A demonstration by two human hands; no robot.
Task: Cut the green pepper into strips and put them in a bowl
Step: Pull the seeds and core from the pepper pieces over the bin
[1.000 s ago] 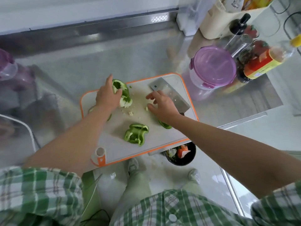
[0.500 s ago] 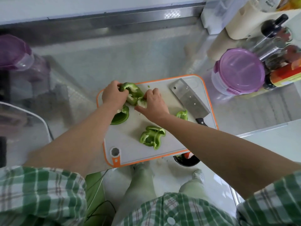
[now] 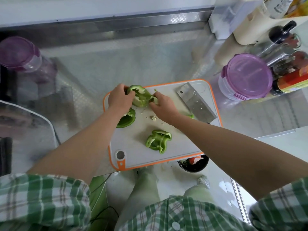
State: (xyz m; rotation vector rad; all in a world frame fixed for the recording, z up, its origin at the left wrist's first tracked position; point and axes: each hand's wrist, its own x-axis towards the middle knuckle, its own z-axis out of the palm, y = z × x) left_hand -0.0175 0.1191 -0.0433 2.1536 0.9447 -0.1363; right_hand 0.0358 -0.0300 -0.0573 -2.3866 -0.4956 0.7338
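A white cutting board with an orange rim (image 3: 176, 152) lies on the steel counter. At its far left, my left hand (image 3: 119, 99) grips a hollow green pepper piece (image 3: 140, 96). My right hand (image 3: 164, 105) pinches that piece's pale core end from the right. A second pepper piece (image 3: 127, 119) lies just under my left wrist. A third, opened piece (image 3: 158, 141) rests in the board's middle. A small green scrap (image 3: 191, 116) shows beside my right forearm. The cleaver (image 3: 195, 102) lies flat on the board's right side, untouched. Seeds are scattered between the pieces.
A clear tub with a purple lid (image 3: 246, 76) stands right of the board, with bottles (image 3: 293, 80) and a cream holder (image 3: 253, 27) behind it. A purple-lidded jar (image 3: 18, 55) sits far left. A black bin with scraps (image 3: 195, 163) is on the floor below the counter edge.
My right hand left the area by the cleaver, moved left and took hold of the pepper piece's core end. The left hand has kept its grip on the piece.
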